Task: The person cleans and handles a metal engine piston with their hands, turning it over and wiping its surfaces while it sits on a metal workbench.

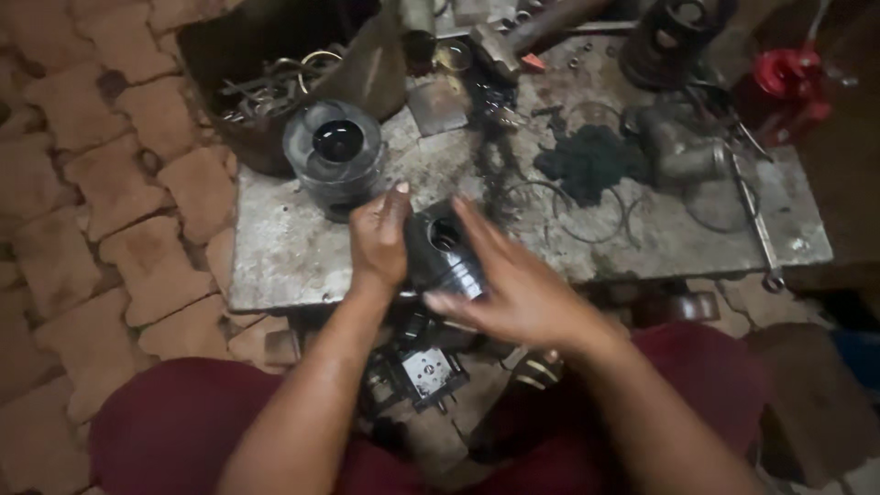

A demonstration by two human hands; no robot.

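On the brick floor (82, 183), a low grey metal table (293, 257), scratched and greasy. At its back left corner, a dark box (275, 55) full of metal scraps. Near that box, one big piston (335, 156) upright on the table, dark hollow on top. Farther right, a lump of dark rag (587, 160) and thin piston rings (587, 215) flat on the table, not yet on any piston. At the near edge, a second piston (445, 252), tilted, off the table top, pin hole up. Left hand (380, 238) closed on its left side. Right hand (513, 284) pressed on its right side, fingers spread. Grooves blurred, so cannot tell if rings sit there. Looks like work only partway done.
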